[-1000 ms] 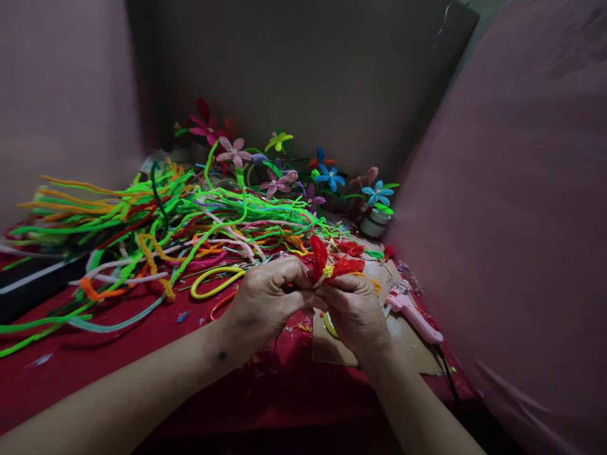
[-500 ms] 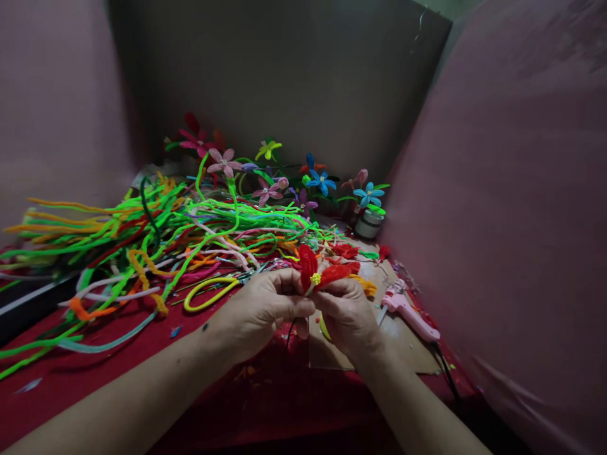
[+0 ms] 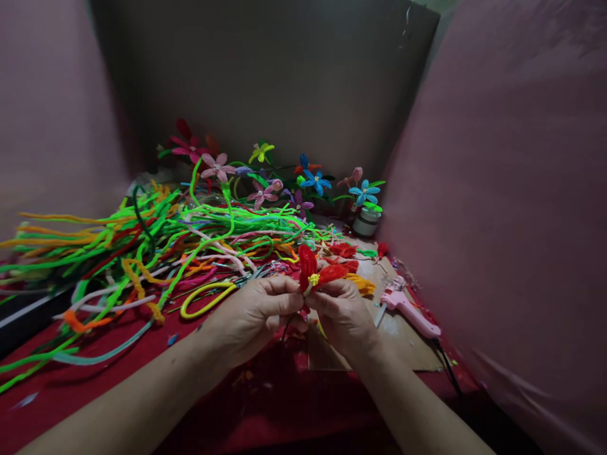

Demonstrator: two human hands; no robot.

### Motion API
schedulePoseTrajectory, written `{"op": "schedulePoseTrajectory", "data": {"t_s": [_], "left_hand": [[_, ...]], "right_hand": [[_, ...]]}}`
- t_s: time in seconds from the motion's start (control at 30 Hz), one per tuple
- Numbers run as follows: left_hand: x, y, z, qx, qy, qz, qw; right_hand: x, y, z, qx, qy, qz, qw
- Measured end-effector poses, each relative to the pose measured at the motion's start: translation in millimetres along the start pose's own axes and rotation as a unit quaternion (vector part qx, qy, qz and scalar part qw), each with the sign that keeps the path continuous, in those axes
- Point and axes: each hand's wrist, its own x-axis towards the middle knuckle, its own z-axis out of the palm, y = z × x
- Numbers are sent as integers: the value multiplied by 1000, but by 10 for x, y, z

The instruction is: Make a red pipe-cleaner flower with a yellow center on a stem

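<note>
Between my two hands is a red pipe-cleaner flower [image 3: 309, 268] with a yellow centre and at least two petals showing. My left hand [image 3: 265, 309] is closed, its thumb and fingers pinching the flower near its base; a thin dark stem or wire hangs below those fingers. My right hand [image 3: 344, 316] pinches the base of the flower from the other side, under the right petal. The fingertips of both hands nearly meet there, and the exact grip point is partly hidden. Just left of my left hand lie scissors [image 3: 206, 298] with yellow handles.
A tangle of coloured pipe cleaners [image 3: 222, 221] covers the left and middle. Finished flowers [image 3: 315, 182] stand at the back beside a jar [image 3: 367, 220]. On the right, a pink glue gun [image 3: 411, 311] rests on a cardboard sheet [image 3: 332, 359], near red petals [image 3: 342, 251] and a yellow-orange piece [image 3: 363, 284].
The view has shifted slightly. My left hand has moved a little left and down from the flower's petals, and more of the pale base under the yellow centre shows. Both hands keep hold.
</note>
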Motion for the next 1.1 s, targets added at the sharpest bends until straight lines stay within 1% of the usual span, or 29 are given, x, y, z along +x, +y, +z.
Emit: {"op": "schedulePoseTrajectory", "data": {"t_s": [0.07, 0.13, 0.27, 0.4, 0.5, 0.63, 0.9, 1.0, 1.1], "left_hand": [[-5, -8, -3, 17, 16, 17, 1000], [-14, -13, -8, 29, 15, 35, 999], [-27, -16, 4, 49, -1, 70, 996], [-32, -17, 47, 44, 3, 90, 995], [-42, -8, 74, 17, 27, 101, 994], [-62, 14, 88, 9, 65, 120, 991], [-71, 22, 84, 50, 73, 133, 987], [-60, 20, 61, 71, 69, 129, 987], [-60, 13, 32, 76, 41, 112, 990]], "right_hand": [[0, -1, 1, -1, -22, -8, 1000], [-3, -4, 5, -2, -37, -18, 999], [-15, -21, 17, -3, -46, -26, 999], [-25, -35, 39, 4, -43, -14, 999], [-25, -25, 62, 9, -35, -4, 999], [-35, 3, 90, -3, -22, -22, 1000], [-102, -10, 132, -7, 6, -45, 999], [-99, -5, 163, 17, 17, -31, 999], [-102, 15, 204, 41, 22, -8, 999]]}}
